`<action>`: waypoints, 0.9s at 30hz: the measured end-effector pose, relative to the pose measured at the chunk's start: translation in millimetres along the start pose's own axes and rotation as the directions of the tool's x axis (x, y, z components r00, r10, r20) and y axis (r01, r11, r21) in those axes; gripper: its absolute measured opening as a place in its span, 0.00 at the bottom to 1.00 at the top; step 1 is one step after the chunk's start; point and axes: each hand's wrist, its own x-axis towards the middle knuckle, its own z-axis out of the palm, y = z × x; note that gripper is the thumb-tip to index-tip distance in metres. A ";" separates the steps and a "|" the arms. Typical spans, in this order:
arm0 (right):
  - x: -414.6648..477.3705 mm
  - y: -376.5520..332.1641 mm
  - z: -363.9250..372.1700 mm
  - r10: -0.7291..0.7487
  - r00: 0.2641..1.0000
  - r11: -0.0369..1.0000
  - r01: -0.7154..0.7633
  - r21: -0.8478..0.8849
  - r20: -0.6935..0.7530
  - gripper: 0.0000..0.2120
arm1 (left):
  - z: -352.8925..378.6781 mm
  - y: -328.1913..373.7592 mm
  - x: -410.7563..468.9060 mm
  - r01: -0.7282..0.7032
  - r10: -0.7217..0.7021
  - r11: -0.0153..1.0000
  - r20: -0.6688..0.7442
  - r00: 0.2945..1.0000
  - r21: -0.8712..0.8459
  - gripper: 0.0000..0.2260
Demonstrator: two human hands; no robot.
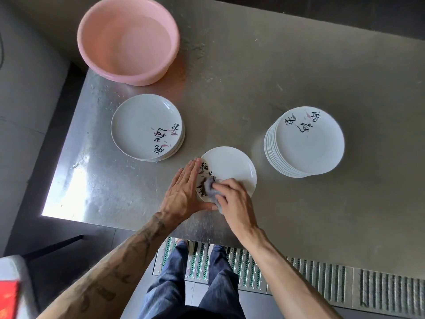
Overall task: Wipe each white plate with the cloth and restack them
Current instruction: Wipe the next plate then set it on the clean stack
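We're over the metal surface point(253, 88), and one white plate point(232, 166) lies flat close to the near edge, about midway along it. The left grip point(184, 192) is spread flat, fingers straight and together, resting against the plate's left rim with the thumb stretched along its near side. The right grip point(232, 199) is curled tight around a small grey cloth point(208, 187), pressing it onto the near-left part of the plate, right over the black painted lettering. Toward the left edge sits a low stack of plates point(142, 125), face up, apart from the one we're wiping. Off toward the right edge stands a taller stack of plates point(308, 146), near our plate but not touching it. At the far left corner sits a pink basin point(99, 54), overhanging the edge a little.
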 end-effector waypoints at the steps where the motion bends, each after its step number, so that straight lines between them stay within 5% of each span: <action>1: -0.6 -2.0 1.9 -0.045 0.998 0.999 0.045 -0.002 0.035 0.17 | -0.7 -0.1 0.0 -0.001 0.001 1.000 0.003 1.000 -0.001 0.66; 6: 0.1 4.7 -0.1 0.035 0.999 0.999 -0.035 0.007 -0.020 0.17 | -1.0 1.1 0.4 -0.010 0.010 1.000 0.011 1.000 -0.010 0.66; 10: -12.9 2.3 -3.5 -0.044 0.998 0.998 0.046 -0.034 0.054 0.16 | -2.0 1.4 0.7 -0.002 0.002 1.000 0.027 1.000 -0.003 0.66; 14: -10.6 30.8 -34.2 -0.023 0.998 0.989 0.014 -0.147 -0.060 0.16 | -4.3 1.9 1.3 0.003 -0.001 1.000 0.065 0.998 -0.023 0.66; 21: 60.3 49.5 -53.4 -0.217 0.971 0.913 0.166 -0.372 -0.098 0.17 | -5.1 3.9 0.8 0.007 -0.006 1.000 0.059 0.998 -0.015 0.65; 27: 33.2 50.2 -46.6 -0.069 0.979 0.962 0.014 -0.272 -0.193 0.15 | -5.8 4.8 0.6 0.007 -0.007 1.000 0.059 0.998 0.004 0.65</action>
